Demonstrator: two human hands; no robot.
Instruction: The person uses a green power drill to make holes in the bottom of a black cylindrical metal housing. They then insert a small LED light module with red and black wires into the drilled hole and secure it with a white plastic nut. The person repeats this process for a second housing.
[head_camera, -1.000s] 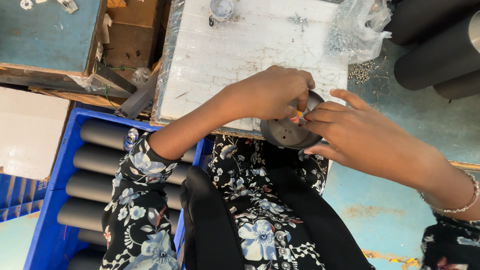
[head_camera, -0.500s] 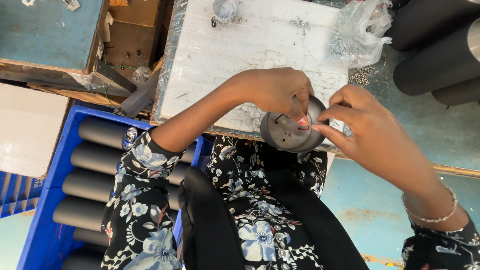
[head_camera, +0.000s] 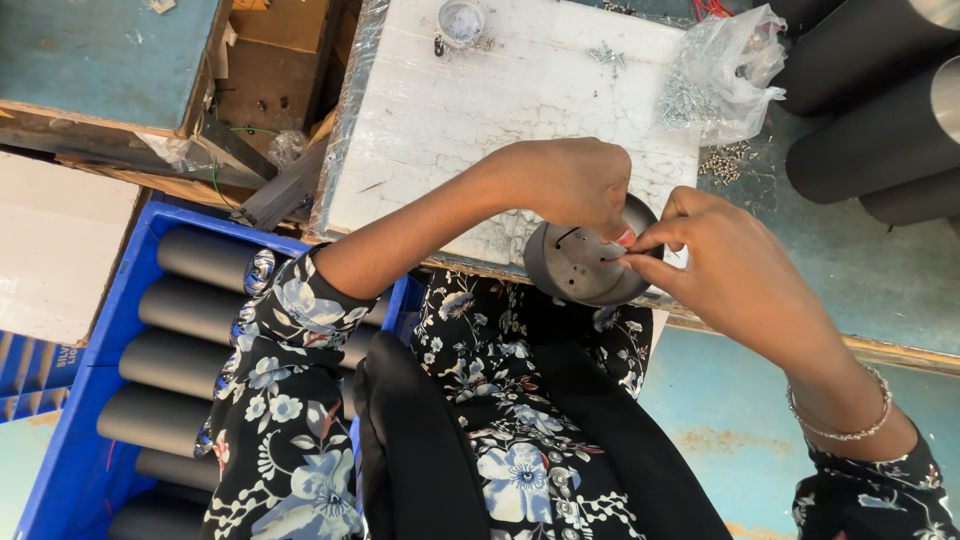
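Observation:
A round dark grey metal disc (head_camera: 580, 270) with small holes is held at the near edge of a white plastic-wrapped board (head_camera: 450, 110). My left hand (head_camera: 565, 185) grips the disc from above, fingers curled over its top rim. My right hand (head_camera: 725, 265) pinches something very small at the disc's right face, thumb and forefinger together; the item is too small to make out. A bracelet circles my right wrist.
A blue crate (head_camera: 70, 450) of dark cylinders (head_camera: 185, 310) stands at my left. More dark tubes (head_camera: 880, 130) lie at the top right. A clear bag of small screws (head_camera: 720, 75) and loose screws (head_camera: 735, 165) sit on the board's right; a small round cup (head_camera: 462, 20) is at the top.
My right hand has closed from spread fingers into a pinch against the disc face. My left hand has stayed on the disc's upper rim.

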